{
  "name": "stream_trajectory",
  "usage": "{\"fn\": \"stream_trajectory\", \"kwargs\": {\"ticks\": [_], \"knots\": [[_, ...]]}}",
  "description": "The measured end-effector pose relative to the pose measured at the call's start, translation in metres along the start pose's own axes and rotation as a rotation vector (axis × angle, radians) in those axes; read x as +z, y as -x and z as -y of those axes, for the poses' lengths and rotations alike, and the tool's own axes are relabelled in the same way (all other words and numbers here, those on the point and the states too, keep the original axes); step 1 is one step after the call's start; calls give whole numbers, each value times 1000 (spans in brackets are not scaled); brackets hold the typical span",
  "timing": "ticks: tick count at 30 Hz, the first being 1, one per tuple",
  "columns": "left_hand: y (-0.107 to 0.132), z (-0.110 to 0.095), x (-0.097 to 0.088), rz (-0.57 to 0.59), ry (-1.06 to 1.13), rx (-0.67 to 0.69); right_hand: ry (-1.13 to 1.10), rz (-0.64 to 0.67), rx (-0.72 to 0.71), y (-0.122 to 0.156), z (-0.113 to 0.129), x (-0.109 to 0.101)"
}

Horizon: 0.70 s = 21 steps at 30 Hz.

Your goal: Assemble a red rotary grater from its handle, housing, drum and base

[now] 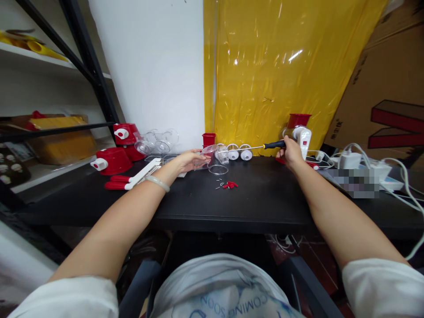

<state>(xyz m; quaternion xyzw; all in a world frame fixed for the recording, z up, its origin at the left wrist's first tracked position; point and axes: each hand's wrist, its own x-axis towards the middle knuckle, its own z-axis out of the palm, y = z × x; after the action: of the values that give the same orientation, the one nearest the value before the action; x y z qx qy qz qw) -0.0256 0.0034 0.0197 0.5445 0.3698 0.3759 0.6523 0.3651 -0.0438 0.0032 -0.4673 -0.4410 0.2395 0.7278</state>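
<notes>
**Plastic part held to the screwdriver tip**

Clear plastic cup-shaped part (212, 155) lies toward the back middle of the black tabletop (265, 198). The left hand (190, 160) has its fingers curled around the part's side. The right hand (291, 152) is wrapped tight on the black-and-yellow-handled screwdriver (274, 144), whose thin shaft is levelled at the part. This looks like a fastening step, and the next move calls for a steady tip and a firm hold. Small screws and red plastic bits (229, 185) lie just in front, and two white round caps (246, 154) stand behind.
</notes>
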Motion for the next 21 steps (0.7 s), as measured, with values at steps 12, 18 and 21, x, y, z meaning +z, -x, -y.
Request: {"fn": "stream_trajectory", "kwargs": {"ticks": [12,18,21], "knots": [[2,0,6,-18,-19,1,-45,-59,141,4,9,3],[2,1,4,35,-10,-1,50,-65,19,-1,-1,-1],[1,1,3,52,-20,6,43,-102,67,-2,-1,-1]]}}
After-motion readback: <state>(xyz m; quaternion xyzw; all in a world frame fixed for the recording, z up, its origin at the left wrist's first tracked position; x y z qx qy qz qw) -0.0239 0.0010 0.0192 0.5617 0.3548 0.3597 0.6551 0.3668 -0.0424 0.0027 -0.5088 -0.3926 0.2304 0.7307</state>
